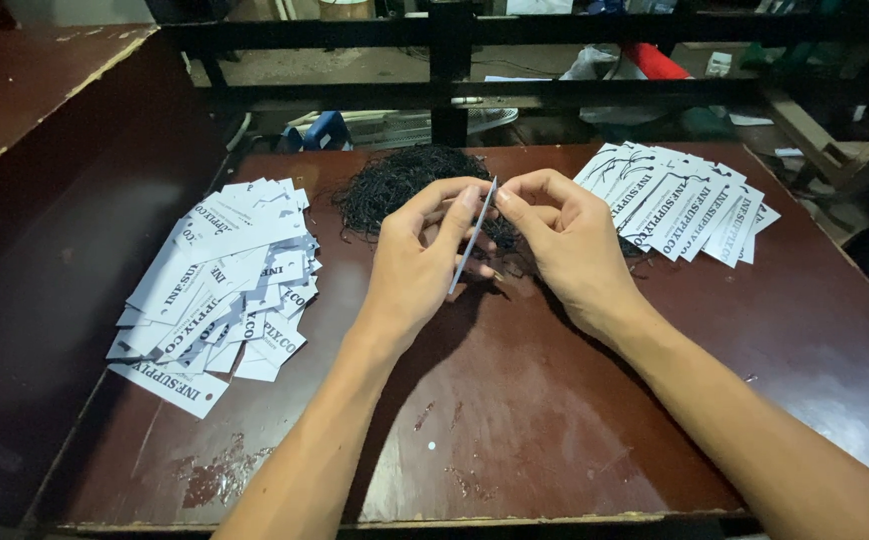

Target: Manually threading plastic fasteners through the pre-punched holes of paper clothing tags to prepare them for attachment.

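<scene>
Dim workshop clutter and a black metal rail sit behind a worn, dark reddish-brown wooden counter. Over its middle the left hand and the right hand meet, fingers closed in a pinch on a thin white rectangular paper tag held edge-on between them. Just beyond the fingertips lies a tangled heap of black string loops. Well to the left of the fingers is a loose pile of white printed tags without strings; to the right, a neater fan of white tags already carrying black strings. Judging by this, a string is being fitted to the held tag, though I cannot tell whether one is yet in the fingers; threading calls for a steady pinch and fine aim at the tag's hole.
</scene>
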